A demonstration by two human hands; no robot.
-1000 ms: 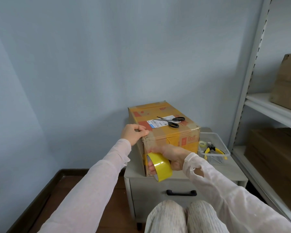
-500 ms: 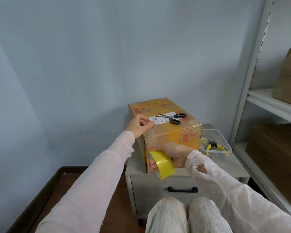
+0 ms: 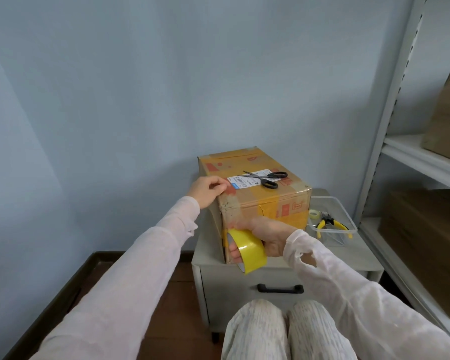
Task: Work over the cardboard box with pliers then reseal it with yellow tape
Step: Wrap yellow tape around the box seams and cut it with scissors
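A worn cardboard box with yellow and clear tape strips stands on a grey cabinet. My left hand grips the box's top left edge, fingers curled over it. My right hand holds a roll of yellow tape against the lower left of the box's near face. Yellow tape runs from the roll onto the box's left corner. Yellow-handled pliers lie in a clear tray to the right of the box.
Black scissors lie on top of the box beside a shipping label. A small clear tape roll sits in the tray. A white shelf unit with brown boxes stands at the right. My knees are below the cabinet's drawer handle.
My left hand has slid from the box's near left corner back along the top left edge. My right hand stays with the tape roll at the near face.
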